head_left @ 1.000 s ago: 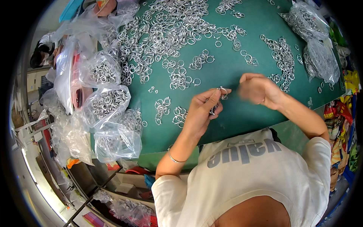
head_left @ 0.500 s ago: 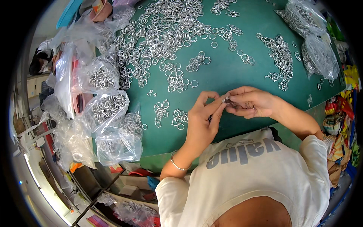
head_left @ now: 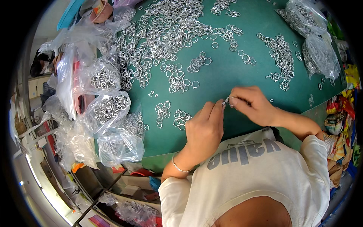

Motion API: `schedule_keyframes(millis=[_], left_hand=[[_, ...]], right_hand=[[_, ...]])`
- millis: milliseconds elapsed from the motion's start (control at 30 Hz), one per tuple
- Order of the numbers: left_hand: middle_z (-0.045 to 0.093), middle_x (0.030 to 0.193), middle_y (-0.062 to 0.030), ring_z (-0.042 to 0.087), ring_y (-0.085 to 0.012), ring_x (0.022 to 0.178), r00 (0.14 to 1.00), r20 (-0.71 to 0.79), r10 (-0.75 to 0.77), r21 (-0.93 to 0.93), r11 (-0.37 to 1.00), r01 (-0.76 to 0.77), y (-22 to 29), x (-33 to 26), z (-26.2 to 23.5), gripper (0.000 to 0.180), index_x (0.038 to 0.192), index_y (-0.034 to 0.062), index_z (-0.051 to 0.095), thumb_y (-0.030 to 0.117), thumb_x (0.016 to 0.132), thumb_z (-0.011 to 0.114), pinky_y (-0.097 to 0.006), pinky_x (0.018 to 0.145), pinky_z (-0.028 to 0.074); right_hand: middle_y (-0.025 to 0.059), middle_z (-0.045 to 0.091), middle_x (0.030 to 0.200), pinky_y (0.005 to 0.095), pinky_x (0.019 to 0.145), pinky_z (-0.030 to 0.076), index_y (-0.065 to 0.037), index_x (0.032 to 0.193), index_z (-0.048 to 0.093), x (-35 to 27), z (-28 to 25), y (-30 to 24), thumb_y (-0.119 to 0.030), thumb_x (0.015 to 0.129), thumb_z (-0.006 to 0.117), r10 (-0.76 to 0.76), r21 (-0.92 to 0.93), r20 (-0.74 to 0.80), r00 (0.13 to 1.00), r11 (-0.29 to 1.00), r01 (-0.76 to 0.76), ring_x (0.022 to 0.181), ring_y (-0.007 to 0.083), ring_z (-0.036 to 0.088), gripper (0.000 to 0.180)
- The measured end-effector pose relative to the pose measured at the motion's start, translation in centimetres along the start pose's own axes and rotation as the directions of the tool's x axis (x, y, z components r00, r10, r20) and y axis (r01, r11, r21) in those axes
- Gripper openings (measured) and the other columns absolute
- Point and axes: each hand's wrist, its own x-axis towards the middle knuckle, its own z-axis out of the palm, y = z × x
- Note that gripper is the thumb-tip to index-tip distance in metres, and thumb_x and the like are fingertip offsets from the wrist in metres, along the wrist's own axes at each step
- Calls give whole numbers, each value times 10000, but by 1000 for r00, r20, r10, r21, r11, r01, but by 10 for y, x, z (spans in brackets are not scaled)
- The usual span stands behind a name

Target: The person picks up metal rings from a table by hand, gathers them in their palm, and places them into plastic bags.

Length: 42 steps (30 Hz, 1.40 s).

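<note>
Just above the near edge of the green table, my two hands meet fingertip to fingertip. My right hand point(head_left: 255, 106) is closed, with thumb and forefinger pinching a small silvery metal ring point(head_left: 228, 98). My left hand point(head_left: 204, 130) is also closed, its fingertips pressed together right beside that ring. Whatever lies between the left fingertips is too small and covered to name. Left of my left hand lie two small clusters of rings, the nearer cluster point(head_left: 182, 119) almost touching its knuckles.
A large heap of metal rings point(head_left: 170, 28) spreads over the far left of the green table point(head_left: 234, 75). A long ring pile point(head_left: 281, 62) lies at right. Clear plastic bags of rings line the left edge point(head_left: 109, 108) and the far right corner point(head_left: 320, 56).
My right hand has turned, knuckles up, and its fingers have closed in around the ring. My left fingers have curled in tighter. A ring seen in my right palm earlier no longer shows there.
</note>
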Motion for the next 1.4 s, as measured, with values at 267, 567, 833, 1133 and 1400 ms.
schedule_keyframes(millis=[267,567,833,1133,1400], left_hand=[[473,754,-69,532,-184,571,960,236,149,74,983,-171,-1,6,-10,273,955,-10,537,-7,683,555,-301,413,413],[536,767,-91,514,-281,514,977,184,107,-158,984,-78,-8,12,1,102,875,-2,554,12,776,577,-348,435,391],[550,727,-60,428,-123,462,871,484,-85,-632,655,415,-39,10,8,121,917,-25,593,26,841,514,-225,406,302],[489,718,-89,346,-79,439,837,540,-88,-808,-330,487,-52,3,51,211,861,-23,517,162,907,426,-200,368,263],[392,749,-64,331,-96,485,812,576,-94,-458,-860,225,-51,3,69,268,757,18,439,223,926,401,-194,338,281]], right_hand=[[119,480,673,374,468,369,-9,753,467,-2,-1,5,-58,834,494,-237,-392,11,971,893,223,543,319,473,99],[49,442,660,343,385,373,-66,726,480,3,-14,-4,-91,737,583,-369,-746,251,895,515,422,484,203,511,107],[65,414,655,304,370,325,-52,657,466,6,-28,-1,-109,780,533,-358,-334,169,918,856,395,438,200,438,151],[14,388,618,212,324,231,-73,631,439,20,-43,36,-244,912,427,378,888,250,892,277,-366,379,82,302,329],[38,583,698,282,484,405,-26,982,605,84,-57,61,-239,837,590,-186,-378,-370,910,925,35,516,152,503,258]])
